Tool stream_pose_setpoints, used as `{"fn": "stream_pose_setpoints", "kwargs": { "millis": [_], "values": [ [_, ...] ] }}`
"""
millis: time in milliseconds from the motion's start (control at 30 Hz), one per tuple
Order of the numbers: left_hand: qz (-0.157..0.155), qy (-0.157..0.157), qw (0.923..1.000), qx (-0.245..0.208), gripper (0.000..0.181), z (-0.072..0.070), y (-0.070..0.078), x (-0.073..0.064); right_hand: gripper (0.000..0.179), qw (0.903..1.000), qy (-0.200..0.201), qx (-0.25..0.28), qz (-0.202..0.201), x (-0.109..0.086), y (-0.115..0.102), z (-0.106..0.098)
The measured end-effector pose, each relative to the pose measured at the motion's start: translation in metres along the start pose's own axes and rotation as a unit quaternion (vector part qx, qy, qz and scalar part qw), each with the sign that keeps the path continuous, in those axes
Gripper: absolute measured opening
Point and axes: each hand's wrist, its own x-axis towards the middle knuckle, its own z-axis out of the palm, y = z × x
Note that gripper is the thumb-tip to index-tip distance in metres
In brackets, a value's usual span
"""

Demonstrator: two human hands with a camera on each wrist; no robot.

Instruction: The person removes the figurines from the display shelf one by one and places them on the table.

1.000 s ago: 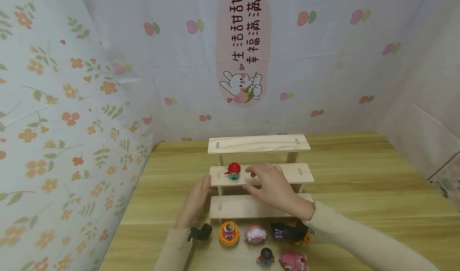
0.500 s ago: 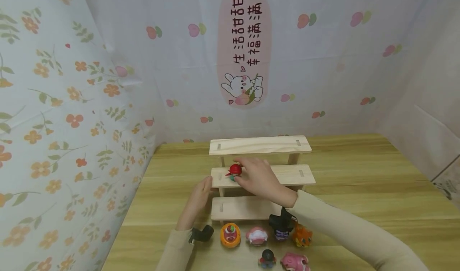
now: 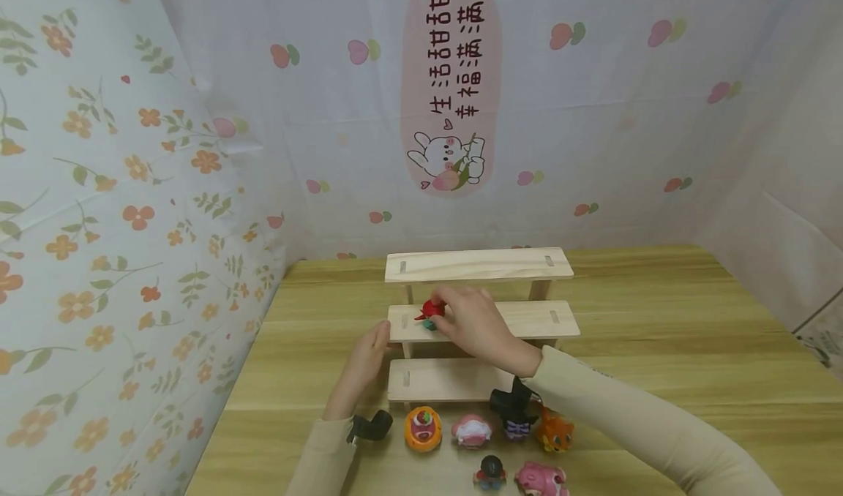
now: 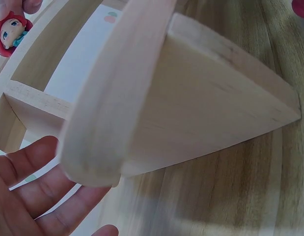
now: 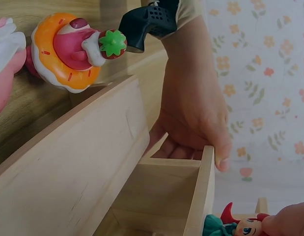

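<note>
My right hand (image 3: 476, 324) pinches a small figurine (image 3: 429, 312) with red hair and a teal body, at the left part of the middle step of a wooden three-tier shelf (image 3: 540, 319). Its face shows in the left wrist view, where the figurine (image 4: 13, 35) is beneath fingertips. In the right wrist view the figurine (image 5: 235, 225) lies along the step's edge, fingers over its head. My left hand (image 3: 364, 357) holds the left end of the middle step. Seen from the right wrist, the left hand (image 5: 193, 108) has its thumb above the board and fingers below.
In front of the shelf sit an orange doughnut toy (image 3: 423, 430), a pink-and-white figure (image 3: 471, 431), a black-hatted figure (image 3: 515, 415) and an orange one (image 3: 555, 431). Nearer are a dark-haired figure (image 3: 489, 472) and a pink toy (image 3: 541, 478). Floral cloth (image 3: 132, 218) hangs at left.
My right hand has moved left along the middle step and taken the red-haired figurine between its fingers; the figurine now tilts slightly. My left hand has stayed at the shelf's end.
</note>
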Motion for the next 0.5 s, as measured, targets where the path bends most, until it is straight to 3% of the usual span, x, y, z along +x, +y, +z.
{"fn": "stream_pose_setpoints", "kwargs": {
  "millis": [300,500],
  "values": [
    [0.007,0.002,1.0,0.001,0.045,0.001,-0.002,0.002,0.017,0.9999,0.004,-0.012,-0.008,-0.007,0.0,-0.001],
    [0.011,0.0,0.9999,-0.009,0.045,0.0,-0.002,0.002,0.021,0.9991,0.014,-0.023,-0.033,-0.017,-0.003,-0.005]
  ]
}}
